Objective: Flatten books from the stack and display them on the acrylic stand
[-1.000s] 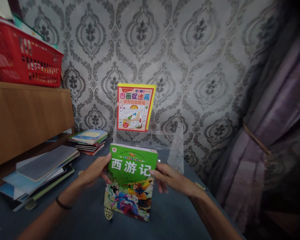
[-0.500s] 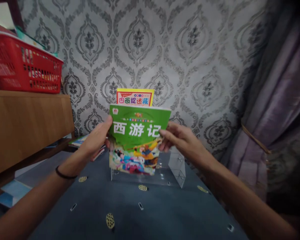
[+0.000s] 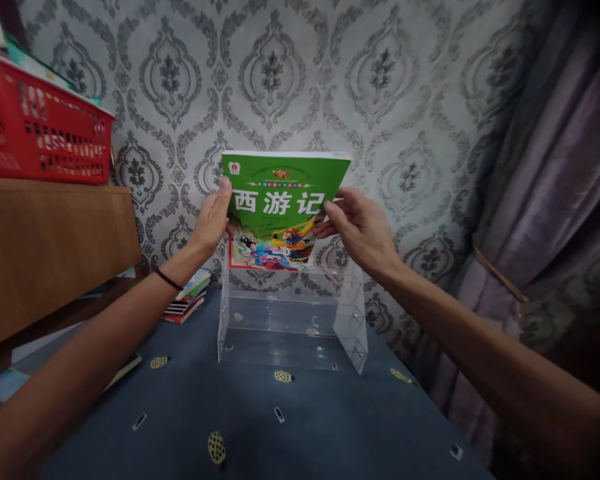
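Note:
A green picture book (image 3: 280, 180) with large white characters and cartoon figures on its cover is held upright in front of the wall. My left hand (image 3: 214, 217) grips its left edge, thumb on the cover. On the right edge, my right hand (image 3: 363, 223) pinches it, thumb in front and fingers partly behind. Below and around its lower part stands a clear acrylic tiered rack (image 3: 350, 327). A thin red border under the green book seems to belong to another book behind it, otherwise hidden. I cannot tell whether the green book touches the rack.
A stack of books (image 3: 187, 300) lies left of the rack on the dark blue patterned tablecloth (image 3: 250, 427). A red basket (image 3: 55, 120) sits on a wooden cabinet (image 3: 55, 253) at left. A tied curtain (image 3: 510, 267) hangs at right.
Both hands have raised the green book and moved it over the rack's upper part. It now covers the yellow-and-red book behind, and the rack's lower tiers have come into view.

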### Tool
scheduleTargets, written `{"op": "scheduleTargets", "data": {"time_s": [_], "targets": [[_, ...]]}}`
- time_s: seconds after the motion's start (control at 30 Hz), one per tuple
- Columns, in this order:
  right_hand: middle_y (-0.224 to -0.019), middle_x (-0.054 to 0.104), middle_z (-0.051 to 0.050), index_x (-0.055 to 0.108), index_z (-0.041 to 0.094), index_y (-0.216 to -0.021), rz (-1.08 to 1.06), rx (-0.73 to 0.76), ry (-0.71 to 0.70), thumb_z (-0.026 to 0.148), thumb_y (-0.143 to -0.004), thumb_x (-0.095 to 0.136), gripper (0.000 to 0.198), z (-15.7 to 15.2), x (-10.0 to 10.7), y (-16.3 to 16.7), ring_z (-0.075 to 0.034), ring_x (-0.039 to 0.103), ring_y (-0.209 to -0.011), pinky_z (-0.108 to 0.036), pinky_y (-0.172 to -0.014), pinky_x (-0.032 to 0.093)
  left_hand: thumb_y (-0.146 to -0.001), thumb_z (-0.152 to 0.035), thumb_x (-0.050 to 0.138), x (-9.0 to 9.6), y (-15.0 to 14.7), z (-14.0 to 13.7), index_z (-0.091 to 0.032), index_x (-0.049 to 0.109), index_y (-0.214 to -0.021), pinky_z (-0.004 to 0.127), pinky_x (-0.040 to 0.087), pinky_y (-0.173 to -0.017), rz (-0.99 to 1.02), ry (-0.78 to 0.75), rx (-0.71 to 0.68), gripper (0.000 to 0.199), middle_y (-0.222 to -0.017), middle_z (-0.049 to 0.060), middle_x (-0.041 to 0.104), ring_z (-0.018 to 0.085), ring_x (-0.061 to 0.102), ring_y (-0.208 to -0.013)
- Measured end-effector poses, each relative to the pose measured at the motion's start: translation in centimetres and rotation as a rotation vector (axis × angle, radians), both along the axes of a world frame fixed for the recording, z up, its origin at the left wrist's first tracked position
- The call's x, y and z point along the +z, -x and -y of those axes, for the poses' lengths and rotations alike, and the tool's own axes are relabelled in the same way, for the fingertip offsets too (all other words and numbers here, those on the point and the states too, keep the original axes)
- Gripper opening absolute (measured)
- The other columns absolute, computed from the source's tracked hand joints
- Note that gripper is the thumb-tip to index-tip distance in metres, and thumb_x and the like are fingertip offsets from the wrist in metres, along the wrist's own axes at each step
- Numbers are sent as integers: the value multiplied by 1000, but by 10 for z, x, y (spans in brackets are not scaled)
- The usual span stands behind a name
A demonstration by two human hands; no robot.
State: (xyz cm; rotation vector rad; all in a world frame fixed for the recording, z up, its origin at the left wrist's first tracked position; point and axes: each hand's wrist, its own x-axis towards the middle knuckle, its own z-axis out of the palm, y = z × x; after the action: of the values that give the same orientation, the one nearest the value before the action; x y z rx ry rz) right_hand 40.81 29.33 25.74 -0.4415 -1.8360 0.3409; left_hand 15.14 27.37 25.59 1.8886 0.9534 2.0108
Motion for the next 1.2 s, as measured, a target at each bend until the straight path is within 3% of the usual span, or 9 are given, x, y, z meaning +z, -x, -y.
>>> {"op": "scheduleTargets", "data": {"time_s": [0.3, 0.57, 0.8, 1.2], "targets": [[-86, 70, -4, 60, 24, -115, 6, 37, 64, 64, -92, 62, 46, -24, -22, 4, -19, 72, -68, -33, -63, 64, -92, -79, 37, -19, 5, -21, -17, 70, -100, 17, 39, -38, 6, 25, -6, 71, -69, 5, 62, 11, 53, -53], [-84, 70, -3, 56, 25, -110, 9, 40, 111, 61, -92, 62, 40, -41, -35, 10, -18, 71, -65, -35, -65, 64, -88, -83, 41, -34, 11, -36, -16, 71, -94, 18, 39, -38, 18, 45, 15, 73, -69, 5, 61, 12, 51, -54], [-81, 69, -2, 57, 27, -108, 23, 48, 163, 61, -90, 64, 39, -52, -45, 13, -19, 70, -63, -37, -63, 63, -89, -81, 43, -46, 14, -42, -16, 70, -101, 16, 38, -37, 31, 77, -16, 72, -81, 8, 69, 13, 58, -62], [-77, 70, -3, 59, 24, -113, 47, 60, 234, 60, -90, 64, 42, -73, -64, 24, -21, 71, -62, -38, -61, 62, -84, -85, 45, -68, 27, -54, -16, 69, -87, 16, 36, -36, 49, 128, 6, 74, -74, 6, 65, 11, 53, -55]]}}
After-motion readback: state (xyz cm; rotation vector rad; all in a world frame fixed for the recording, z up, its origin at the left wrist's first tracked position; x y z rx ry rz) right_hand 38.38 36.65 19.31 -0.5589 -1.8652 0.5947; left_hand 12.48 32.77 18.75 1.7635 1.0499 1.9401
